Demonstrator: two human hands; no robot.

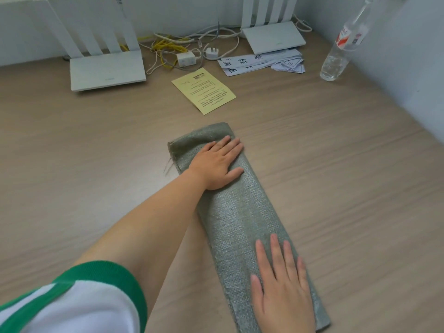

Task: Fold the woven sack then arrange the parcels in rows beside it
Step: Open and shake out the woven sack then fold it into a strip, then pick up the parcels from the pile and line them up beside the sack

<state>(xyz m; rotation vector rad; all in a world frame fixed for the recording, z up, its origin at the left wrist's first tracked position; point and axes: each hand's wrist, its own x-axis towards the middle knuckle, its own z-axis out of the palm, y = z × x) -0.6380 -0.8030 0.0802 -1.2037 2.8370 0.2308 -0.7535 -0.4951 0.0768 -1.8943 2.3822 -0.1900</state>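
A grey-green woven sack (242,212) lies folded into a long narrow strip on the wooden table, running from the middle toward the near right. My left hand (217,164) presses flat on its far end, fingers straight. My right hand (281,282) lies flat on the near end, fingers spread. Loose threads stick out at the sack's far left corner. No parcels are in view.
At the back stand two white routers (107,69) (274,36) with a tangle of cables and plugs (185,52) between them. A yellow leaflet (204,90) lies beyond the sack. White printed papers (262,62) and a clear plastic bottle (338,54) sit at the right, near a wall.
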